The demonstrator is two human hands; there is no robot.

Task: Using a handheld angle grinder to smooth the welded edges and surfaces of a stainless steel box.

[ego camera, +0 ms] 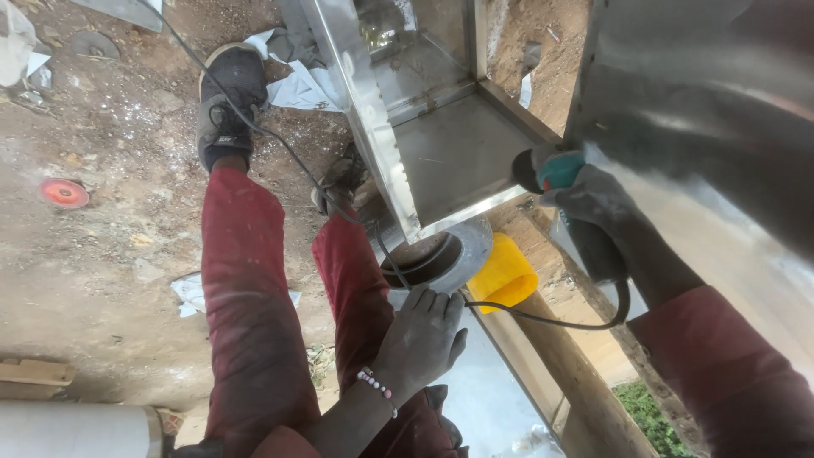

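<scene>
My right hand point(599, 203) grips a teal and black angle grinder point(566, 197) held against a large shiny steel sheet point(712, 127) at the right. Its black cord point(543, 318) loops down and leftward across my lap. My left hand point(421, 337), with a beaded bracelet at the wrist, rests flat on the knee of my red trousers, just below a round steel ring point(458, 254). A stainless steel box frame point(424, 110) stands in front of me.
A yellow plastic container point(504, 276) lies beside the ring. A wooden plank point(568, 365) runs under the frame. A red disc point(64, 193) lies on the dirt ground at the left. A steel cylinder point(76, 430) sits at the bottom left. Paper scraps lie near my shoe point(227, 102).
</scene>
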